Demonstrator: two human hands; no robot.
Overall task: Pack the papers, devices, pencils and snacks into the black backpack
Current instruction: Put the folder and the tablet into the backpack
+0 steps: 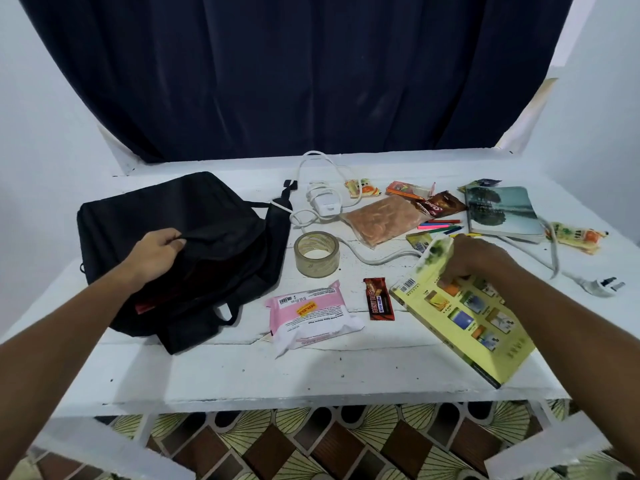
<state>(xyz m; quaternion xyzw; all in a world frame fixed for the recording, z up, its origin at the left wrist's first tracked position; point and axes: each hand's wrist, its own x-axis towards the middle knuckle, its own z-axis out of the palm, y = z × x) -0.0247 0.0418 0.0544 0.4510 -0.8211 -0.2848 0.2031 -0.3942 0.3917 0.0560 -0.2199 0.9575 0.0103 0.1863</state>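
Left hand (157,252) fingers pinch the black backpack (180,251) flap, holding its mouth open for loading. Right hand (472,256) fingers grip the yellow booklet (467,323) — tilted off the desk (277,375), right of the backpack.

On the white table (214,372) I count one black backpack (214,216), two books (464,317) (498,209), one tape roll (317,252), one pink wipes pack (311,315) and one white charger (323,202). One chocolate bar (378,299) lies near the front edge. The coloured pencils (440,226) are bunched too tightly to count.
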